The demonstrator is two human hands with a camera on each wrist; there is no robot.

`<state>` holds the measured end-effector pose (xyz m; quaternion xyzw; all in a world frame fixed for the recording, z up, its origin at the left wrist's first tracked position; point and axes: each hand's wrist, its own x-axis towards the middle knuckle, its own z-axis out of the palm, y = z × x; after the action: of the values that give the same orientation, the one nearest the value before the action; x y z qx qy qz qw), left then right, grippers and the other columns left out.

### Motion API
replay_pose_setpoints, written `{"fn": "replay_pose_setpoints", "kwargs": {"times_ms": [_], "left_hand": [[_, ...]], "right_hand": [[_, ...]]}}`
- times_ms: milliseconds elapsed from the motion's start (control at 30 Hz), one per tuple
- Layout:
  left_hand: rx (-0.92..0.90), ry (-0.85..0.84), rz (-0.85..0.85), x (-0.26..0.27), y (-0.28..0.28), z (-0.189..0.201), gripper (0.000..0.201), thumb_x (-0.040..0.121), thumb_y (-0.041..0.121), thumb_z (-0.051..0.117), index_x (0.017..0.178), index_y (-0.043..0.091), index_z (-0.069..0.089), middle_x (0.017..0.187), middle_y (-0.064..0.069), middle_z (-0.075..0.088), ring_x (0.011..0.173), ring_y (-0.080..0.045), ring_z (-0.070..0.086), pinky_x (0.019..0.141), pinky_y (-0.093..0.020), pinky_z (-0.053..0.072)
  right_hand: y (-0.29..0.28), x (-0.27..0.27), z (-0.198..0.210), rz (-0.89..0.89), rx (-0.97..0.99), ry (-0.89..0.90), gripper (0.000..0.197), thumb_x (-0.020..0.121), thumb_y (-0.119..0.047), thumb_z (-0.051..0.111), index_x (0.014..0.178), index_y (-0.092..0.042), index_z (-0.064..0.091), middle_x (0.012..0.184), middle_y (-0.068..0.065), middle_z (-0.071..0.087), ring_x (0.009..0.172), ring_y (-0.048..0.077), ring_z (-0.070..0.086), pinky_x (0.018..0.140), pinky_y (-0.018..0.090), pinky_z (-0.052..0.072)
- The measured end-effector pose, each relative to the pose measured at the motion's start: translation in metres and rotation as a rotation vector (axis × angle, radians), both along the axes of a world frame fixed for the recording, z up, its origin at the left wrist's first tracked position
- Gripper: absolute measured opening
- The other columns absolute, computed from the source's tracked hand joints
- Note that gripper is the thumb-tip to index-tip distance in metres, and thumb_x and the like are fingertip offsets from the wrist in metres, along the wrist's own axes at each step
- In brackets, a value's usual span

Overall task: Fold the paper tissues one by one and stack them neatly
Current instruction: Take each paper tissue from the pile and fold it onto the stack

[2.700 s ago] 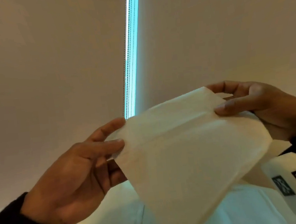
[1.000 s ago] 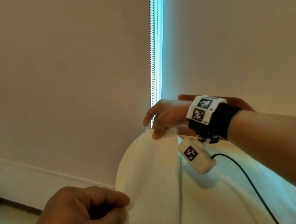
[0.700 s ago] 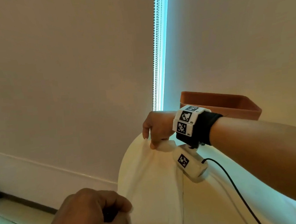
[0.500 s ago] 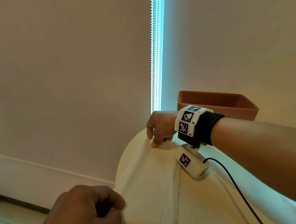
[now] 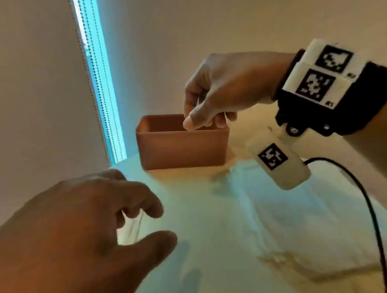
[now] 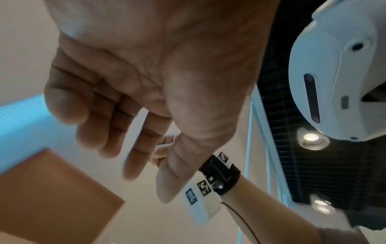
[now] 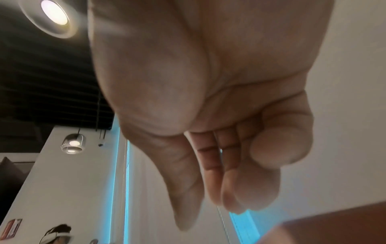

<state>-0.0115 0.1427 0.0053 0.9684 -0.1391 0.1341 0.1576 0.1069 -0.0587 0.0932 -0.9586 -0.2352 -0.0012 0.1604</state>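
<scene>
A white tissue lies spread flat on the white table, lightly wrinkled. My left hand hovers just above its near left part, fingers loosely spread and holding nothing; the left wrist view shows the left hand with a bare palm. At the back of the table stands a brown box. My right hand hangs over the box's open top with its fingertips dipped behind the rim. From the right wrist view, the right hand has loosely bent fingers with nothing between them. The box's inside is hidden.
A black cable runs from my right wrist camera down across the table's right side. Behind the table hang pale blinds, with a bright blue gap and a bead chain. The table's left edge lies close to my left hand.
Both hands have let go of the tissue, which now lies on the table. My right hand has moved back over the brown box; my left hand has uncurled.
</scene>
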Motion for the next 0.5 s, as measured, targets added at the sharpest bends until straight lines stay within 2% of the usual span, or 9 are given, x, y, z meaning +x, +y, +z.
{"fn": "replay_pose_setpoints", "kwargs": {"times_ms": [67,133,233,300,400,433,500], "left_hand": [[0.093,0.104,-0.133,0.005,-0.04,0.01,0.047,0.054,0.082,0.052,0.093,0.057,0.057,0.084,0.032,0.054,0.07,0.005,0.053,0.064,-0.024,0.049],[0.158,0.092,-0.275,0.017,-0.071,0.008,0.045,0.065,0.078,0.058,0.106,0.061,0.05,0.096,0.035,0.05,0.09,0.007,0.051,0.078,-0.015,0.043],[0.236,0.173,-0.454,0.035,-0.108,0.001,0.059,0.072,0.068,0.066,0.125,0.06,0.041,0.123,0.034,0.046,0.108,0.004,0.047,0.09,-0.017,0.042],[0.288,0.192,-0.564,0.044,-0.125,-0.007,0.065,0.076,0.061,0.067,0.133,0.058,0.036,0.134,0.034,0.041,0.117,0.004,0.044,0.092,-0.016,0.037],[0.344,0.19,-0.628,0.055,-0.139,-0.017,0.057,0.082,0.049,0.066,0.133,0.055,0.041,0.135,0.029,0.046,0.118,0.002,0.045,0.094,-0.017,0.037],[0.347,0.196,-0.628,0.057,-0.141,-0.019,0.05,0.084,0.046,0.064,0.13,0.055,0.046,0.131,0.027,0.05,0.113,0.002,0.048,0.093,-0.016,0.039],[0.343,0.197,-0.637,0.062,-0.143,-0.023,0.038,0.089,0.041,0.06,0.124,0.053,0.054,0.122,0.026,0.056,0.102,0.003,0.052,0.083,-0.01,0.039]], "right_hand": [[-0.036,-0.027,0.005,-0.033,-0.013,-0.009,0.014,0.082,-0.034,0.076,0.086,-0.02,0.074,0.064,-0.005,0.07,0.055,0.004,0.061,0.052,0.021,0.049],[-0.067,-0.053,-0.003,-0.072,-0.046,0.038,0.013,0.079,-0.036,0.078,0.084,-0.024,0.074,0.068,-0.007,0.072,0.058,0.004,0.063,0.056,0.024,0.051],[-0.099,-0.083,-0.027,-0.15,-0.186,0.093,0.024,0.071,-0.048,0.08,0.09,-0.036,0.071,0.082,-0.02,0.07,0.072,-0.002,0.065,0.066,0.028,0.058],[-0.113,-0.101,-0.045,-0.194,-0.292,0.141,0.039,0.068,-0.058,0.078,0.102,-0.046,0.064,0.09,-0.03,0.06,0.083,-0.009,0.06,0.068,0.019,0.054],[-0.124,-0.122,-0.065,-0.215,-0.424,0.203,0.059,0.068,-0.066,0.074,0.12,-0.058,0.047,0.091,-0.042,0.04,0.093,-0.01,0.05,0.07,0.011,0.045],[-0.127,-0.126,-0.07,-0.206,-0.455,0.199,0.062,0.069,-0.067,0.072,0.123,-0.058,0.045,0.092,-0.04,0.039,0.094,-0.009,0.047,0.072,0.01,0.043],[-0.133,-0.13,-0.081,-0.187,-0.492,0.153,0.058,0.074,-0.065,0.069,0.125,-0.053,0.046,0.103,-0.033,0.044,0.093,-0.007,0.046,0.072,0.009,0.04]]}}
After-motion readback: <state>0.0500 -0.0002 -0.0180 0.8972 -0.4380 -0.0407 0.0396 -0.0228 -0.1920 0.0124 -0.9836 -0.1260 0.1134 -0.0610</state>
